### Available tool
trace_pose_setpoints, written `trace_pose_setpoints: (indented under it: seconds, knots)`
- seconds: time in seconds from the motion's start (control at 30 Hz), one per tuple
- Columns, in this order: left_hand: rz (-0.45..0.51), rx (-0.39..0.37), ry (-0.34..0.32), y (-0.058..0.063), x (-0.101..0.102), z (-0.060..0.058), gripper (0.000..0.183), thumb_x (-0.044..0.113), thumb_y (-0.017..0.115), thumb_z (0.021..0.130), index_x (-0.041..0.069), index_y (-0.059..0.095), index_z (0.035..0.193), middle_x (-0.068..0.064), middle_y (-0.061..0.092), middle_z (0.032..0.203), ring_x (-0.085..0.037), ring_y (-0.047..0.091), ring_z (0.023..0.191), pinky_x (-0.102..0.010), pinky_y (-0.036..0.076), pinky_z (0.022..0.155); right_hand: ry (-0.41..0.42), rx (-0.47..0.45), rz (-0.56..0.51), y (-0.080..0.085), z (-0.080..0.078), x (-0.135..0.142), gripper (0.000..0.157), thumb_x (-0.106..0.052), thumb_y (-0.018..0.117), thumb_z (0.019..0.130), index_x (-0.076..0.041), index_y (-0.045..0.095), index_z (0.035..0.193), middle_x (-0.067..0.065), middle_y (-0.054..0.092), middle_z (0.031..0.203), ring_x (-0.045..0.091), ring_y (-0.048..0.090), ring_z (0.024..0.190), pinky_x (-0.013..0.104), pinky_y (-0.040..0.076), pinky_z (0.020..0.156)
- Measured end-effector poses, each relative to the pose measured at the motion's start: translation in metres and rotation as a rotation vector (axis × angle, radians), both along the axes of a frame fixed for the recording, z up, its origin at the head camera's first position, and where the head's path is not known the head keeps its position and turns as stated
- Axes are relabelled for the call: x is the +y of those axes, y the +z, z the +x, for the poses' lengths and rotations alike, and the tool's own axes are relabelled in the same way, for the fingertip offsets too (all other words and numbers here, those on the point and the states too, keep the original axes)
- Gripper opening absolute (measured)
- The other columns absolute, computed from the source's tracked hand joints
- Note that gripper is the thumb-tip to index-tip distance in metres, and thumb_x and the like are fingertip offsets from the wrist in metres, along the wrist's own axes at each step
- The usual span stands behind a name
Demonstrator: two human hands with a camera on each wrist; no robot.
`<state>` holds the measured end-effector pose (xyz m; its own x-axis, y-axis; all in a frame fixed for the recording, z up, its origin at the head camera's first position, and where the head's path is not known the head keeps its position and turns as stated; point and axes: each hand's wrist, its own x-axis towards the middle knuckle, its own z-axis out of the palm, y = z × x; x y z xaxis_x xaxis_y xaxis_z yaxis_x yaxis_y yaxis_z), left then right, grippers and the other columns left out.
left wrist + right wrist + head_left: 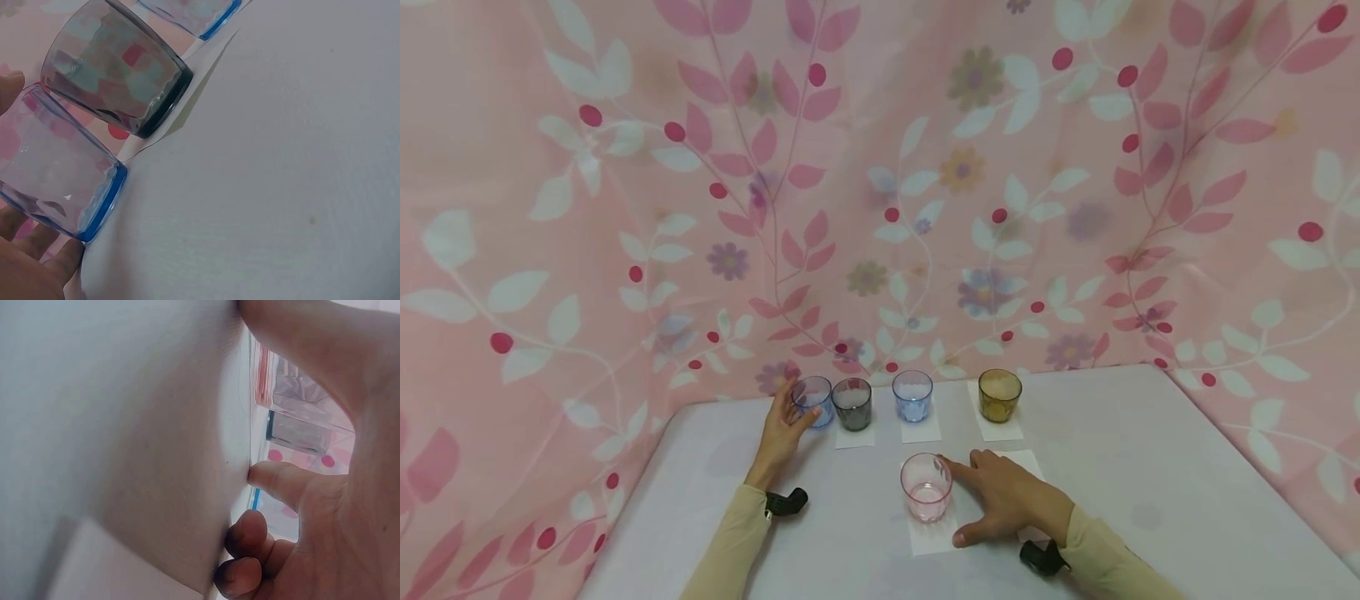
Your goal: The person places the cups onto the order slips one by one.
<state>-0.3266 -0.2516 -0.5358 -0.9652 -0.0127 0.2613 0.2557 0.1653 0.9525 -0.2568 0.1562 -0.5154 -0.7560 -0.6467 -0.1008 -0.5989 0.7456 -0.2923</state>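
Note:
My left hand (779, 433) holds a blue-tinted glass (811, 393) at the table's back left, thumb in front and fingers behind. The left wrist view shows this blue glass close beside a grey glass (119, 75). Nearer to me, a pink-tinted glass (927, 492) stands upright on a white paper. Just right of it is my right hand (1011, 496), index finger reaching close to its rim and thumb spread below; contact with the glass cannot be made out. In the right wrist view, fingertips (259, 474) rest down at the tabletop.
A second blue glass (913, 398) and an amber glass (1000, 398) stand on white papers along the back of the white table (1120, 450). Another white paper (1024, 460) lies partly under my right hand. A pink floral curtain (880, 208) hangs behind the table.

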Motion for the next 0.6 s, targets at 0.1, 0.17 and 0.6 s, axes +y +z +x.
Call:
trace_pose_setpoints:
  seconds: [0.1, 0.17, 0.6]
  knots:
    - [-0.004, -0.01, 0.011, 0.0, -0.0014, 0.0, 0.081, 0.008, 0.071, 0.102, 0.005, 0.024, 0.167, -0.024, 0.025, 0.173, -0.047, 0.022, 0.161, -0.063, 0.021, 0.131, -0.001, -0.014, -0.004, 0.0011, 0.0009, -0.0011, 0.11, -0.08, 0.081, 0.072, -0.028, 0.046, 0.162, -0.005, 0.047, 0.095, 0.011, 0.043, 0.083, 0.025, 0.038, 0.069]
    - [0.005, -0.016, 0.012, -0.0007, -0.0021, -0.0006, 0.08, 0.007, 0.071, 0.101, 0.004, 0.025, 0.167, -0.024, 0.026, 0.173, -0.046, 0.023, 0.161, -0.063, 0.021, 0.131, 0.001, -0.022, -0.009, 0.0019, 0.0018, -0.0017, 0.109, -0.079, 0.082, 0.072, -0.028, 0.046, 0.162, -0.004, 0.048, 0.095, 0.011, 0.044, 0.083, 0.025, 0.039, 0.069]
    - [0.018, 0.006, 0.118, 0.0017, -0.0062, -0.0042, 0.073, 0.001, 0.08, 0.093, -0.002, 0.044, 0.157, -0.03, 0.056, 0.151, -0.048, 0.057, 0.135, -0.015, 0.054, 0.102, -0.022, -0.026, 0.012, 0.0043, 0.0011, 0.0008, 0.112, -0.083, 0.079, 0.072, -0.032, 0.042, 0.164, -0.003, 0.053, 0.102, 0.012, 0.048, 0.088, 0.031, 0.048, 0.076]
